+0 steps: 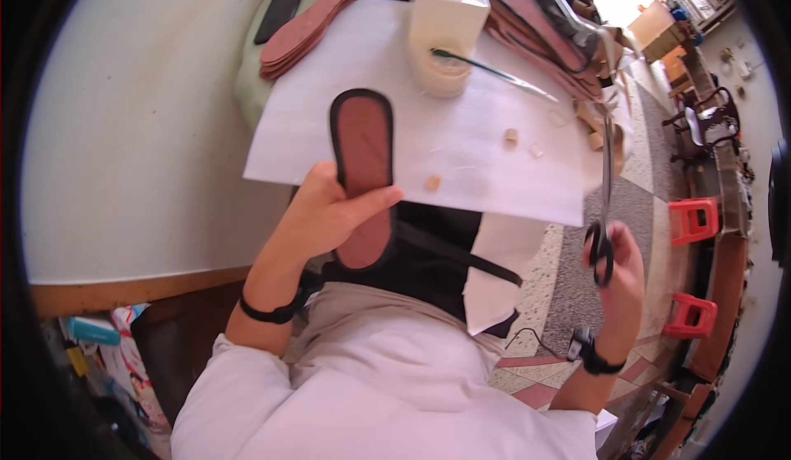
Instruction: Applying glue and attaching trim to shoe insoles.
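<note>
While a dark phone (278, 16) lay far L beside a stack of reddish insoles (311, 30), the L hand (321, 213) held a black-edged insole (362, 143), fingers wrapped round its middle, approx. over a white sheet's (301, 122) near edge. Mid-sheet stood a squarish whitish container (447, 11) w/ a thin brush (494, 73) at its opening, plus small tan scraps (512, 136). Farther R was another insole pile (531, 15); then, past the sheet's edge, black-handled scissors (607, 184), gripped by the R hand's (624, 270) fingers.
</note>
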### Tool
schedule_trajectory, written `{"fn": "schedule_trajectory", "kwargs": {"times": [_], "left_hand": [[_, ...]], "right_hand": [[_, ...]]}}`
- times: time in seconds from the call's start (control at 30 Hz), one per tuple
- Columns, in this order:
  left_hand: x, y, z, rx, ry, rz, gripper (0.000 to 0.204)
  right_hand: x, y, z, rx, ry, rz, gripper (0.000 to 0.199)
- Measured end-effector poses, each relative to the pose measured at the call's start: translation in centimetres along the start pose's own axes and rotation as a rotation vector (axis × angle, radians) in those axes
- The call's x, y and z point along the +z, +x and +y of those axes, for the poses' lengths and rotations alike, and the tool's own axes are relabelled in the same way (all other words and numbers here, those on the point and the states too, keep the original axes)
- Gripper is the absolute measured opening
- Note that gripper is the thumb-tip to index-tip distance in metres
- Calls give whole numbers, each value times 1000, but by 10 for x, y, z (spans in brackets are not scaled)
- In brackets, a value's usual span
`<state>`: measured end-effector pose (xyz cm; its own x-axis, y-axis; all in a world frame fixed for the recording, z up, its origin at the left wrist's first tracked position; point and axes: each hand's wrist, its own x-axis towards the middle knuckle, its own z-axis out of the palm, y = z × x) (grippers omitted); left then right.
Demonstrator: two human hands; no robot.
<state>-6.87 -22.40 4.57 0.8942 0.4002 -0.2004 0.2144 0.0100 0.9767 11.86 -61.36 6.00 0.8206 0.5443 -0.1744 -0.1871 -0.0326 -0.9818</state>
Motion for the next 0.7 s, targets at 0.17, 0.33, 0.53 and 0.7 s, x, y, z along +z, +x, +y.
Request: {"fn": "schedule_trajectory", "kwargs": {"times": [0.17, 0.33, 0.53, 0.7], "left_hand": [[-4, 3, -1, 24, 55, -28, 13], [-3, 5, 0, 54, 48, -33, 14], [0, 8, -1, 119, 87, 12, 19], [-2, 4, 4, 77, 131, 17, 16]], "right_hand": [[54, -64, 28, 403, 355, -366, 76], [78, -80, 53, 629, 467, -578, 79], [87, -74, 64, 633, 314, -635, 63], [114, -72, 69, 640, 353, -663, 53]]}}
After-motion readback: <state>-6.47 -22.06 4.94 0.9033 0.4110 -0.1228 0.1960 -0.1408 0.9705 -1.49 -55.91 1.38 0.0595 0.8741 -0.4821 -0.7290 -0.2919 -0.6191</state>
